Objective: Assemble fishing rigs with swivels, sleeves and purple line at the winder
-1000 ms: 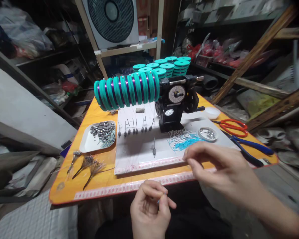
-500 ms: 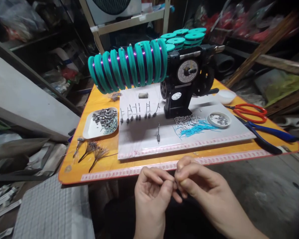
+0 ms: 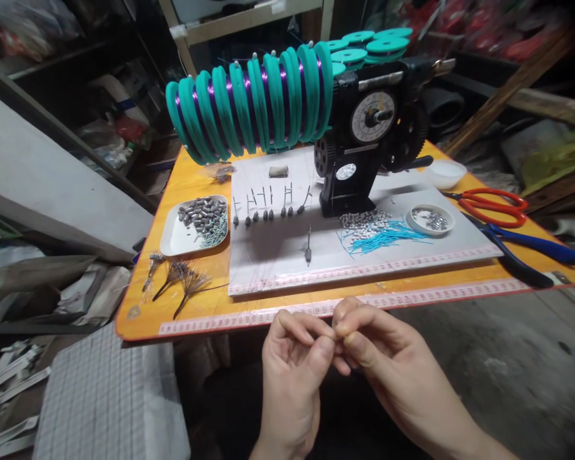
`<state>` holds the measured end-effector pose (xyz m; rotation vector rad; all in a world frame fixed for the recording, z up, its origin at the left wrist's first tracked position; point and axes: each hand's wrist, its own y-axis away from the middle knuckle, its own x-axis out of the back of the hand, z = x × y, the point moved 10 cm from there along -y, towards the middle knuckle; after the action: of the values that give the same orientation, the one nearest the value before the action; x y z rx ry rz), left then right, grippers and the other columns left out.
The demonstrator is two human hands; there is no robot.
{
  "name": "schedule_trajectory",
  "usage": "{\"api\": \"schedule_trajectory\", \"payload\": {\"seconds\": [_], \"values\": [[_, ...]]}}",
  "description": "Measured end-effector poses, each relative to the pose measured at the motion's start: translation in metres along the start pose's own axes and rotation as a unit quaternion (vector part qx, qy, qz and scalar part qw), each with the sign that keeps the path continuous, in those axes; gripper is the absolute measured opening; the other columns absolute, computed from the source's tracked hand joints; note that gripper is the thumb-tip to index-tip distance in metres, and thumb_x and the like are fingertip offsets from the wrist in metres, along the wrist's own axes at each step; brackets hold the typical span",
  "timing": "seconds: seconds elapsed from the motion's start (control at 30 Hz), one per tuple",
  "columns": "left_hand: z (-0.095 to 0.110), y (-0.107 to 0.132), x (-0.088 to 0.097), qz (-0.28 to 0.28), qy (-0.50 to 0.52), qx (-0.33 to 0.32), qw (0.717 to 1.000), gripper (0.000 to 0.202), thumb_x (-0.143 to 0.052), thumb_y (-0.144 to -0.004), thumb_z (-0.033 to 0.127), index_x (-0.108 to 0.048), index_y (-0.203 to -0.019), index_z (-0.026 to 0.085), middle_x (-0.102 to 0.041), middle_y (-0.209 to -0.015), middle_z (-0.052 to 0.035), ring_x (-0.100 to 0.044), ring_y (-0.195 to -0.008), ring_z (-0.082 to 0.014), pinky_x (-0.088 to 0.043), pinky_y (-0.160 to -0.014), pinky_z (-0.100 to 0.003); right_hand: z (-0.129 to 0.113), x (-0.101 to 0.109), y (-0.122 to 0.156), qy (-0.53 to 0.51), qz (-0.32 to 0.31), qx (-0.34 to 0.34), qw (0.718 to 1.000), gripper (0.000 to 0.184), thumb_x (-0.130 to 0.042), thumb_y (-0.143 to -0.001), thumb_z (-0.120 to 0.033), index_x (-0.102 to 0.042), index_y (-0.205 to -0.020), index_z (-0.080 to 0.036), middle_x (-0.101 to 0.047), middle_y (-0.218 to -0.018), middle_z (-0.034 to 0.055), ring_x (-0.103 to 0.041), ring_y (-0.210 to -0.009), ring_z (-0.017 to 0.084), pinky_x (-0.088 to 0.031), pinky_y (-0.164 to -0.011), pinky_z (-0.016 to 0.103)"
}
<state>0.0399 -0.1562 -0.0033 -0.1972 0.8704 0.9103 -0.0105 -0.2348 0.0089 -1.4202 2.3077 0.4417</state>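
Note:
My left hand (image 3: 292,370) and my right hand (image 3: 383,364) meet in front of the orange table's (image 3: 191,306) near edge, fingertips pinched together on something too small to make out. Beyond them on a white board (image 3: 278,262) lie a single lead sinker (image 3: 308,246), a row of wired sinkers (image 3: 268,207), a heap of small grey beads (image 3: 361,220) and thin teal tubes (image 3: 383,236). A black hand-crank winder (image 3: 364,140) carries a row of teal spools with purple line (image 3: 253,105).
A white tray of sinkers (image 3: 196,223) and bundles of wired pieces (image 3: 177,281) lie at the left. A small dish of metal parts (image 3: 429,219), red scissors (image 3: 496,206), blue-handled pliers (image 3: 531,252) and a white bowl (image 3: 444,172) lie at the right. Cluttered shelves surround the table.
My right hand came back from the teal tubes on the board and joined my left hand's pinch. The view tipped down and closer.

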Motion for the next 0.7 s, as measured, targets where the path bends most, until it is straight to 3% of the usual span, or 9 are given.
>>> {"api": "schedule_trajectory", "payload": {"seconds": [0.37,0.6,0.7], "values": [[-0.001,0.0,0.0,-0.021,0.007,-0.008,1.0,0.026,-0.073,-0.083,0.011,-0.05,-0.074,0.018,-0.07,-0.079,0.004,-0.065,-0.06,-0.0061,-0.052,-0.06,-0.017,0.004,0.0,0.001,-0.005,-0.011,-0.007,1.0,0.005,-0.068,-0.092,-0.027,-0.071,-0.089,-0.028,-0.053,-0.09,-0.0036,-0.056,-0.066,0.005,-0.047,-0.064,0.018],[0.005,0.002,-0.001,-0.063,-0.049,-0.031,0.996,0.021,-0.064,-0.089,0.009,-0.05,-0.079,0.02,-0.069,-0.086,0.0058,-0.069,-0.066,-0.0092,-0.057,-0.064,-0.024,-0.003,0.0,0.001,0.032,-0.005,0.008,0.999,0.006,-0.068,-0.092,-0.026,-0.071,-0.087,-0.028,-0.053,-0.088,-0.0029,-0.055,-0.067,0.006,-0.048,-0.063,0.017],[0.008,0.002,-0.001,-0.074,-0.076,-0.043,0.993,0.021,-0.064,-0.09,0.008,-0.049,-0.081,0.02,-0.069,-0.087,0.0054,-0.07,-0.067,-0.009,-0.058,-0.065,-0.022,-0.01,-0.002,0.001,0.066,-0.011,0.011,0.998,0.007,-0.068,-0.092,-0.026,-0.07,-0.085,-0.026,-0.054,-0.085,-0.0024,-0.057,-0.067,0.007,-0.049,-0.062,0.017]]}}
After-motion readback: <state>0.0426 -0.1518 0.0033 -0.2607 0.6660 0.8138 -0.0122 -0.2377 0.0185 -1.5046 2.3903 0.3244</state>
